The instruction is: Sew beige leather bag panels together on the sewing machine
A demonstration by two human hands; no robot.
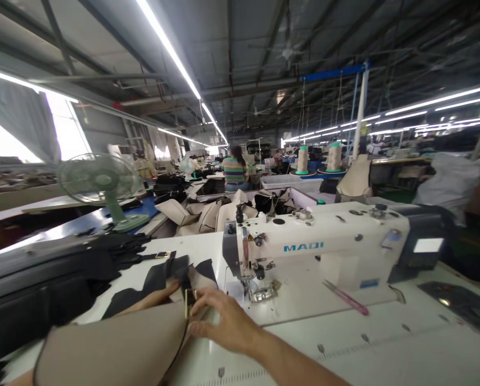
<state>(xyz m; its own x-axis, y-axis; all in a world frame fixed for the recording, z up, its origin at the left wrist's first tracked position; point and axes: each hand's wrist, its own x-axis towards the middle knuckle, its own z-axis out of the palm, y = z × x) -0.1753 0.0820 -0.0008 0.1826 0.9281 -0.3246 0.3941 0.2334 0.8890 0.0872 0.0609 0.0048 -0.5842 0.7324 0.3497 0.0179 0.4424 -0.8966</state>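
Observation:
A beige bag piece with black edging [115,343] is held up at the left of the sewing table, its black flaps [143,289] spread behind it. My left hand [162,296] grips this piece from behind. Much of that hand is hidden by the beige panel. A brass buckle [187,304] sits on a black strap [186,279] at the piece's right end. My right hand [224,321] pinches the buckle with its thumb and fingers, left of the needle of the white sewing machine [320,246].
Pink-handled tweezers [346,297] lie on the machine bed. Stacked black bag pieces [43,284] fill the left side. Another buckled strap [159,255] lies behind my left hand. A fan [115,201] and a bin of beige pieces [211,214] stand beyond. A person in stripes [234,170] is farther back.

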